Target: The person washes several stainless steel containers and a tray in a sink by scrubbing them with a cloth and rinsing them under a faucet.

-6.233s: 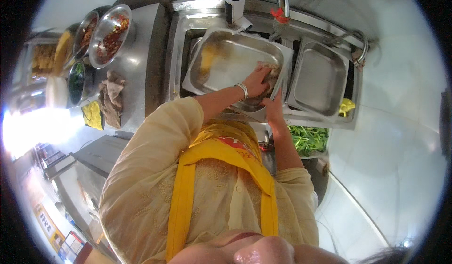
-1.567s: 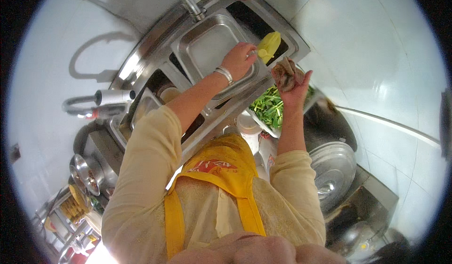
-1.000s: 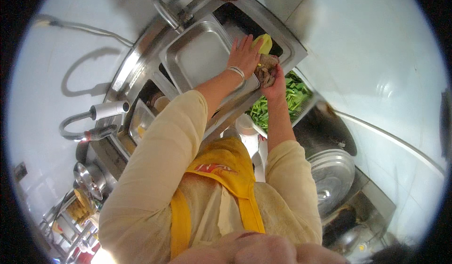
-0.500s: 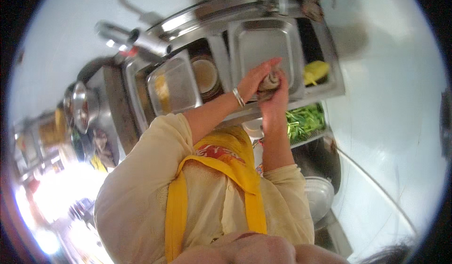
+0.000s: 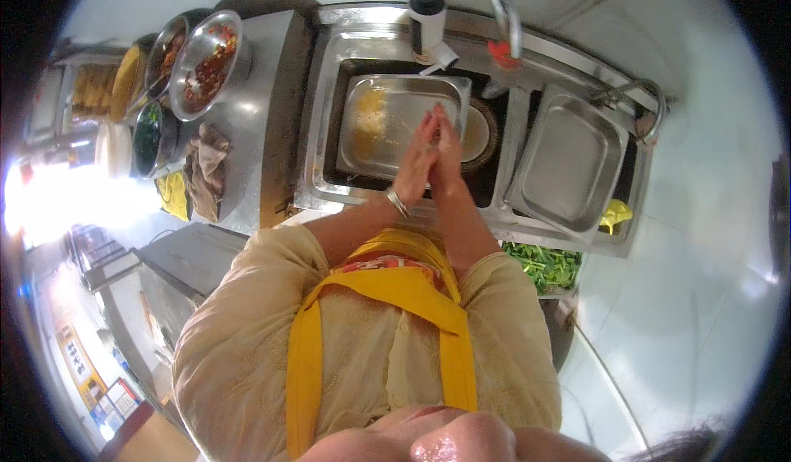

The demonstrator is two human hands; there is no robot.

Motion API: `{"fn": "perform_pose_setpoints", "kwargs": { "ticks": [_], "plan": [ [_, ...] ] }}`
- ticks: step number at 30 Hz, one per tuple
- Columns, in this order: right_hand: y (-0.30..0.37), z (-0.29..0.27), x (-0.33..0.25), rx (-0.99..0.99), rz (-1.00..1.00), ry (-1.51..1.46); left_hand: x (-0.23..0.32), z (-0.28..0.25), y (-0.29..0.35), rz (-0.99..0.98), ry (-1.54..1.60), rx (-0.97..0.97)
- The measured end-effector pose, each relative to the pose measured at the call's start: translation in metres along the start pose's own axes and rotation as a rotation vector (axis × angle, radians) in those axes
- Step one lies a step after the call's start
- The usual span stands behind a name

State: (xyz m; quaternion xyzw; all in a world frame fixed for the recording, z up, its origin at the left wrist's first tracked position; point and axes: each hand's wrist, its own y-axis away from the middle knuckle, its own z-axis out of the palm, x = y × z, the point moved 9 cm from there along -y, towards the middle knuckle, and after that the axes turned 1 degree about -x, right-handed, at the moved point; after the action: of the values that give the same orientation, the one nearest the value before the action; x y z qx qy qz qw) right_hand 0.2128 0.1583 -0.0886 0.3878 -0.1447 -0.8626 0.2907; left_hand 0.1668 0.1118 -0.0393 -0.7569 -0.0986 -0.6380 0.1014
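Pressed palm to palm, the left hand (image 5: 418,156) and right hand (image 5: 447,156) meet just above the centre of the frame, fingers pointing up; whether something thin is pinched between them I cannot tell. They hang over the right part of the left tray (image 5: 404,145), which lies in the left basin (image 5: 311,161), upper centre, with a yellow patch on its floor. Should the wrists dip, they could catch the tray's rim and shift or tip it, as a round vessel (image 5: 479,137) lies close against its right side. Anything between the palms could drop into it if they part. At right, the right tray (image 5: 568,157) sits askew over its basin; an elbow or sleeve knocking it could make it slide, perhaps onto the greens (image 5: 544,266) below. Counted: two hands, one bracelet (image 5: 397,203), two trays, one round vessel and two curved spouts (image 5: 515,30) along the top; one yellow thing (image 5: 615,215) at the right tray's lower corner and one lot of greens under it; upper left, two bowls (image 5: 239,79) with red bits, one green-filled bowl (image 5: 169,137) and one cloth (image 5: 208,170).
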Motion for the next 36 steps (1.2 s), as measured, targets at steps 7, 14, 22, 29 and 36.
{"fn": "perform_pose_setpoints", "kwargs": {
  "ticks": [7, 14, 22, 29, 36],
  "plan": [
    [0.017, 0.033, 0.059, -0.066, 0.137, 0.125, -0.075, -0.054, -0.039, -0.372, 0.098, 0.148],
    [-0.016, -0.027, -0.002, 0.111, -0.36, 1.213, -0.079, -0.023, -0.006, -0.544, 0.239, -0.094],
    [-0.006, -0.077, -0.023, 0.354, -0.3, 1.796, -0.248, -0.109, -0.01, -0.26, -1.07, -0.024],
    [0.0, -0.058, -0.027, 0.358, -0.284, 1.968, -0.231, -0.119, -0.041, -0.256, -1.08, -0.256],
    [0.004, -0.054, -0.032, 0.353, -0.332, 1.888, -0.191, -0.168, -0.073, -0.461, -0.653, 0.468]
  ]
}}
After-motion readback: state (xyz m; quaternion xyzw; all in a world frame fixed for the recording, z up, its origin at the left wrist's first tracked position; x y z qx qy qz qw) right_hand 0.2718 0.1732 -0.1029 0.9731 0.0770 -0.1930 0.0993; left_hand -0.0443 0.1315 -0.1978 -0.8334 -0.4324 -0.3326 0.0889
